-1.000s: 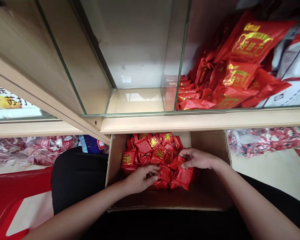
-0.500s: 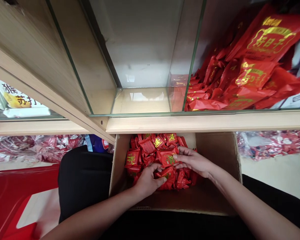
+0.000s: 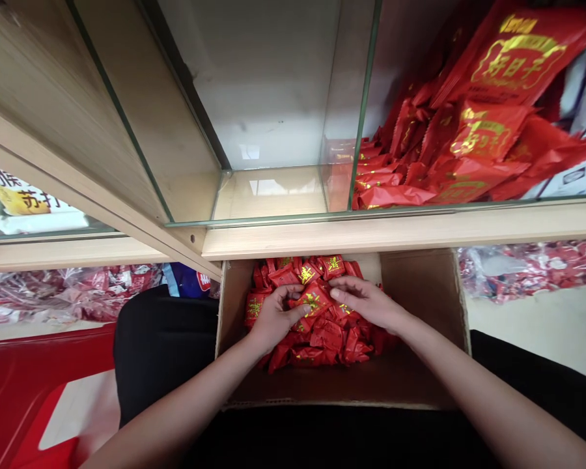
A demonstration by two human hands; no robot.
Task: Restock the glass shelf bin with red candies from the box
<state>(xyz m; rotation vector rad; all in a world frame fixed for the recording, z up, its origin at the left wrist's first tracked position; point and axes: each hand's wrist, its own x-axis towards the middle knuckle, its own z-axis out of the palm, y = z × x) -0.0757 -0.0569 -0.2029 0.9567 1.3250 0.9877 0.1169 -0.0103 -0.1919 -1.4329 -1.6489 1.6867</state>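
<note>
Head view: one red packet is pinched by the left hand over other red packets in the cardboard box; whether anything is gripped by the right hand, beside it, cannot be told.

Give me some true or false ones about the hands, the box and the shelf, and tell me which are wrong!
1. Lots of small red packets are in the cardboard box. True.

2. The left hand holds a gold-printed packet. True.

3. The right hand is up on the shelf. False: it is at the box's open top, close to the left hand.

4. Only blue packs are on the upper-right shelf. False: red packs with gold writing are piled there.

5. A white pack with a yellow picture is on the left-hand shelf. True.
</note>
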